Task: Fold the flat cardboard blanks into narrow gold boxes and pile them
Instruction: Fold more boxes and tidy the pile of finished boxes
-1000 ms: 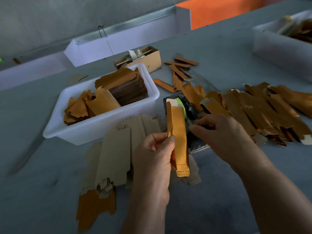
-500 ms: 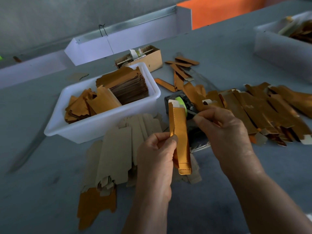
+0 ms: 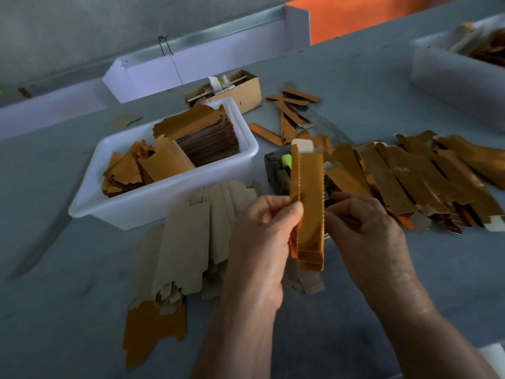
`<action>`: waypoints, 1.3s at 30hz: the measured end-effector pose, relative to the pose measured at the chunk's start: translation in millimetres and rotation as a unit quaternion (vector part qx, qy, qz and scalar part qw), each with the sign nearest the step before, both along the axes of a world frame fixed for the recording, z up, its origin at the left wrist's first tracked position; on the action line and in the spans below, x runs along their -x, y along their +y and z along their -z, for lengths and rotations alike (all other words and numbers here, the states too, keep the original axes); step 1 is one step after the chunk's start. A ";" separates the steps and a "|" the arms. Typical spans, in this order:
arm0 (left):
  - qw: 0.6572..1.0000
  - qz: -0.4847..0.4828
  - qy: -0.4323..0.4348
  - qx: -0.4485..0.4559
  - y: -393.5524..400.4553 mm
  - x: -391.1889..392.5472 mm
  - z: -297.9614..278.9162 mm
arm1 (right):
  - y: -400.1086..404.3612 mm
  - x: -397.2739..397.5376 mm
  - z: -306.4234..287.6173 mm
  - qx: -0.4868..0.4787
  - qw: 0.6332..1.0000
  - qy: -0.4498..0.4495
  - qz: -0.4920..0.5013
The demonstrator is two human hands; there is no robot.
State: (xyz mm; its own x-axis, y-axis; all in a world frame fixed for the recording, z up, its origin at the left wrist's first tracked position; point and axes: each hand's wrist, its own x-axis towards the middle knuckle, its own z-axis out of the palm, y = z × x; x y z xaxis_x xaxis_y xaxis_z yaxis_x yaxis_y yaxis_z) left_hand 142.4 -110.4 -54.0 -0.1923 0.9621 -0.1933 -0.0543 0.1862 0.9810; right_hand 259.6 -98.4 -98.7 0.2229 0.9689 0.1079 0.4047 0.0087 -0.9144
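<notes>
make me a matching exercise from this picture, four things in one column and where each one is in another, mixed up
Things:
1. narrow gold box
2. white tub
3. brown cardboard carton
4. pile of folded gold boxes

Places:
A. on the table, right of the hands
B. held upright between the left hand and the right hand
C. behind the white tub, farther from the person
D. left of the held box, holding stacked flat blanks

Pairs: 1-B, 2-D, 3-C, 4-A
</notes>
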 end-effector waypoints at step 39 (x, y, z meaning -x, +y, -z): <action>0.996 0.086 -0.023 0.031 -12.8 2.3 -7.0 | -13.3 -15.9 -34.9 -0.039 0.986 0.007 -0.161</action>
State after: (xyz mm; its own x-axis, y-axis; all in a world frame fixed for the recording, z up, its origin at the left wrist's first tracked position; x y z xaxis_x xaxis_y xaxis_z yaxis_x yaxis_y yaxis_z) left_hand 140.1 -123.2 -47.0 -0.0161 0.9660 -0.2580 -0.0615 0.2566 0.9646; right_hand 275.5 -111.7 -63.9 -0.0931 0.9784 0.1846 0.3559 0.2059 -0.9116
